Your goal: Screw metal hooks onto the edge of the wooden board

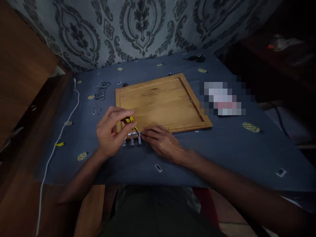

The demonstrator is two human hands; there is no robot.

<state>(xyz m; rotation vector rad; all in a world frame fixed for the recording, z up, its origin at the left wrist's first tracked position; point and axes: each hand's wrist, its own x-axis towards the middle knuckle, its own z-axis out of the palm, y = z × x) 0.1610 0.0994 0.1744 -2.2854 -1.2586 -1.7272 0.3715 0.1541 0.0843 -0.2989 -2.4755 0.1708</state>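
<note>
A framed wooden panel lies flat on the blue cloth-covered table. At its near left corner sits a small metal hinge-like fitting. My left hand is closed around a yellow-handled screwdriver, whose tip points down at the fitting. My right hand rests on the cloth beside the fitting, its fingertips pinched against the metal part.
Several small metal parts lie scattered at the panel's left. A white cable runs down the table's left side. A dark tool lies at the far edge. Small labels lie on the near cloth. A patterned wall stands behind.
</note>
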